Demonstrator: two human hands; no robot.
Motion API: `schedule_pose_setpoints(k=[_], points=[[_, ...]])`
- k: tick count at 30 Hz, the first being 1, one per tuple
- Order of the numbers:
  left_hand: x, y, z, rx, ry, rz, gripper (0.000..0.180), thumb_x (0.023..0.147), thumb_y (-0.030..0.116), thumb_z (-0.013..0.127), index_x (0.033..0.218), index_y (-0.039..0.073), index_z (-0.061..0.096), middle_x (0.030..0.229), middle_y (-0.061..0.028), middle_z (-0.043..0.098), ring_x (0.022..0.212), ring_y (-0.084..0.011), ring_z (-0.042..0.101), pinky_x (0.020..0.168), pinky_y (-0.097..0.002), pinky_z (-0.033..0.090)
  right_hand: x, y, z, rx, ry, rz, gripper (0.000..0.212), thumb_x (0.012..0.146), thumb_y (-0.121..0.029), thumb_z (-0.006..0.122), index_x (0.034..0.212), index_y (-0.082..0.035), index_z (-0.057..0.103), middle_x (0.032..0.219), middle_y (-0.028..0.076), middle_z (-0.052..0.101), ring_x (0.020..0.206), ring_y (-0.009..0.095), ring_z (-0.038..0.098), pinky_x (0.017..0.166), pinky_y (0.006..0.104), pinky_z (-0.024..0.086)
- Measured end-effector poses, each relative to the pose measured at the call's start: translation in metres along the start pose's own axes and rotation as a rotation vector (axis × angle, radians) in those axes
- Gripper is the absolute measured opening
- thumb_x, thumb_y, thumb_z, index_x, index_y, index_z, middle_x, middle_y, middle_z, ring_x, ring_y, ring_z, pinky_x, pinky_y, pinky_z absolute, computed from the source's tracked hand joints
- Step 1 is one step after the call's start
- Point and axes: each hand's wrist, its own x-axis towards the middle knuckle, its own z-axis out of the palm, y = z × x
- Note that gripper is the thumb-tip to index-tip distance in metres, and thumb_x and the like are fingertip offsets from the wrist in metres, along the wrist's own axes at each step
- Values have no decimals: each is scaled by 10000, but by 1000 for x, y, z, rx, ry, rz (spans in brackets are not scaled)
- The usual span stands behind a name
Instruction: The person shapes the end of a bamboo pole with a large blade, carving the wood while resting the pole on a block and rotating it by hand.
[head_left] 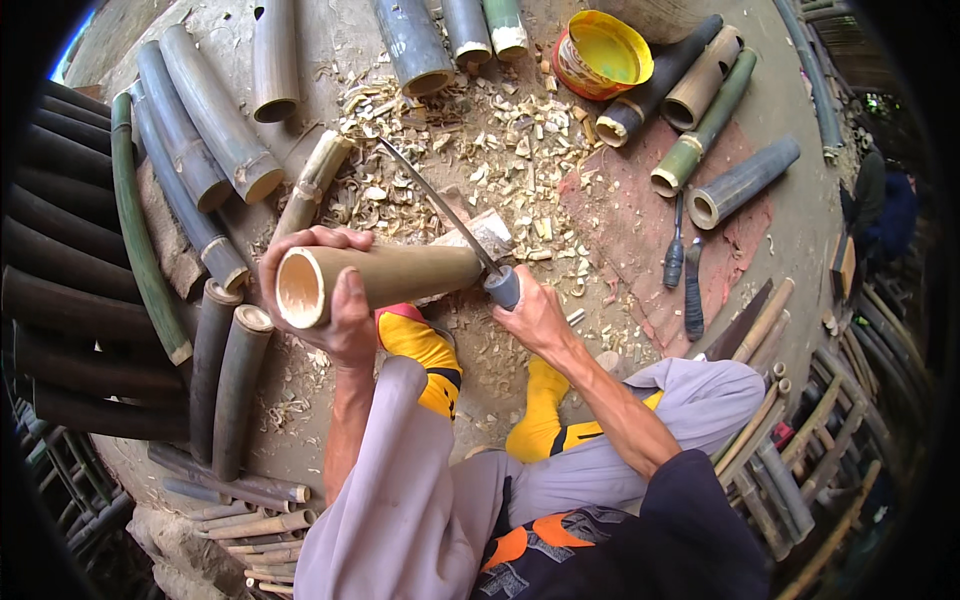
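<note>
My left hand [345, 312] is closed around the near end of a pale bamboo tube [410, 272], whose hollow opening faces left. The tube lies tilted in front of my knees, its far end against a whitish block [487, 230]. In my right hand [532, 315] is the grey handle of a long-bladed knife [440, 203]. Its blade points up and left, passing close to the tube's far end; whether the edge touches the tube I cannot tell. Behind my left hand, another bamboo piece [315, 183] with a rough-cut end leans over the floor.
Wood shavings [520, 180] cover the ground ahead. Several bamboo tubes [225, 115] lie at the left and top. A red-yellow tub [602, 57] stands at the back right. Two dark-handled tools [693, 295] lie on a reddish cloth [630, 240]. Dark bamboo poles [80, 300] are stacked far left.
</note>
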Motion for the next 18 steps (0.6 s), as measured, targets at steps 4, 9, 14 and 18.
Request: schedule_pose_setpoints(k=[4,9,14,18], points=[[3,3,-17,-40,-5,-18,479,713,115,669,1113,-10,438,861,-141,519,791,-262,594,750,-433,536,-25,-44,-11,162,185,-217,342,723,-36,711,989,16,503,738,147,640,622,215,661,528,323,532],[-2,1,-9,-52,-66,-37,491,702,128,670,1111,-13,438,829,-135,525,765,-256,599,742,-438,542,-14,1,11,120,230,-255,243,771,-50,669,929,6,493,699,91,618,587,187,634,503,305,515],[1,2,-13,-29,-158,0,470,721,111,667,1107,-18,431,841,-142,528,775,-261,599,732,-436,545,-15,-17,-2,61,-39,33,282,727,-73,666,939,32,512,727,161,641,614,252,665,547,370,543],[0,4,-20,-40,-121,-22,531,718,190,713,1112,-5,417,850,-130,513,803,-259,591,758,-440,529,-32,-57,-13,200,338,-357,278,730,3,708,922,-3,507,693,72,596,581,132,600,501,269,493]])
